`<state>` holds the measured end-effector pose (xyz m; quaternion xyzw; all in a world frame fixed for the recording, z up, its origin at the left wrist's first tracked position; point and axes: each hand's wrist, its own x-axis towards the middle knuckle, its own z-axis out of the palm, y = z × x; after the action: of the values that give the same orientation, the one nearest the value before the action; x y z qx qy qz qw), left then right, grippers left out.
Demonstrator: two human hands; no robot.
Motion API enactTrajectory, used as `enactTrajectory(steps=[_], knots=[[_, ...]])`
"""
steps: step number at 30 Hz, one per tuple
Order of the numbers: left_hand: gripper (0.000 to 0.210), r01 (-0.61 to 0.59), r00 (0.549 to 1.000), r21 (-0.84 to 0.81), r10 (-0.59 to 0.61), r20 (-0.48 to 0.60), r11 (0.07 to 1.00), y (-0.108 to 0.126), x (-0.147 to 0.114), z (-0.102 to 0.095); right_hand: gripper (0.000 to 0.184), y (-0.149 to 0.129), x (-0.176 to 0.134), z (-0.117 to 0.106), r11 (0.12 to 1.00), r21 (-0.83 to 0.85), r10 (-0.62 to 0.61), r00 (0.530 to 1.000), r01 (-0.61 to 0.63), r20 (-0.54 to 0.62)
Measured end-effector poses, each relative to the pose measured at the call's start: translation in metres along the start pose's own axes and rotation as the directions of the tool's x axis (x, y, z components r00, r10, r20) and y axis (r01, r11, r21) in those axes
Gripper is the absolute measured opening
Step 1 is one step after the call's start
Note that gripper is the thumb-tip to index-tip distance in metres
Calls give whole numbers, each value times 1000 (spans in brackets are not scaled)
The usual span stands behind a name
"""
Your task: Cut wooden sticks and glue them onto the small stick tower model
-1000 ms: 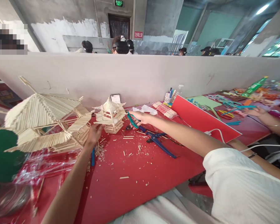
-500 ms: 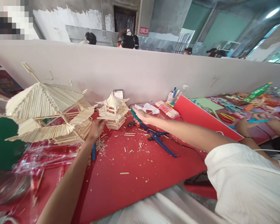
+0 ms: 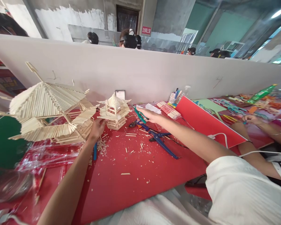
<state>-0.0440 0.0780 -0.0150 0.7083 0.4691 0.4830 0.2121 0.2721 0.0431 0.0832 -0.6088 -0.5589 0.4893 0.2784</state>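
Observation:
A small pagoda (image 3: 115, 114) built of thin wooden sticks stands at mid-table. My left hand (image 3: 98, 129) is at its left side, fingers closed against the lower eave. To the pagoda's right, my right hand (image 3: 150, 115) grips teal-handled pliers (image 3: 140, 115); their tip points up and left, apart from the model. Beyond my left hand stands a larger stick pagoda (image 3: 49, 103) with a wide ribbed roof. Below my right hand lies a dark blue hand tool (image 3: 162, 145) with long handles, beside a glue gun (image 3: 137, 124).
Stick offcuts and crumbs litter the red table (image 3: 121, 193). A blue stick-like tool (image 3: 95, 151) lies by my left wrist. At the back are packed sticks (image 3: 170, 110) and a pen holder (image 3: 173, 97). A red board (image 3: 201, 125) leans at right, near a co-worker's hand (image 3: 253, 119).
My right hand has drawn back slightly to the right, and the pliers now show clearly with their tip raised. My left hand stays by the small pagoda. The co-worker's hands have shifted.

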Motion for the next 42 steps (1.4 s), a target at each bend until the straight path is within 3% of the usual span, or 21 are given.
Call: enactTrajectory(steps=[2, 4, 8, 11, 18, 25, 31, 35, 39, 42], knots=[[37, -12, 1000, -8, 12, -25, 1000, -4, 0, 0, 36, 10, -9, -11, 973, -204, -121, 991, 109, -51], [35, -11, 999, -5, 11, -40, 1000, -7, 1, 0, 33, 24, -19, -20, 879, -457, -223, 964, 135, -144], [32, -6, 999, -31, 5, -53, 1000, -9, 1, 0, 42, 59, -33, -23, 619, -783, -256, 929, -55, -268], [29, -14, 998, -45, 11, -65, 999, -6, 1, 0, 45, 79, -37, -17, 534, -828, -200, 926, -170, -319], [31, 30, 1000, -59, -30, 0, 998, 2, -2, 4, 48, 100, -36, -13, 524, -818, -176, 909, -238, -377], [32, 80, 997, -75, -79, 11, 994, 7, -1, 0, 51, 107, -33, -15, 519, -823, -146, 926, -229, -350], [34, 133, 991, -150, -136, -14, 980, 10, 1, -3, 51, 107, -33, -17, 532, -821, -132, 938, -207, -322], [55, 128, 987, -234, -146, -62, 964, 16, -3, -9, 51, 108, -32, -17, 538, -821, -137, 941, -191, -308], [60, 60, 991, -155, -77, -108, 986, 26, -11, -17, 54, 109, -33, -18, 537, -823, -145, 941, -185, -306], [58, 76, 991, -106, -87, -105, 991, 31, -15, -20, 55, 110, -33, -19, 532, -826, -152, 939, -187, -310]])
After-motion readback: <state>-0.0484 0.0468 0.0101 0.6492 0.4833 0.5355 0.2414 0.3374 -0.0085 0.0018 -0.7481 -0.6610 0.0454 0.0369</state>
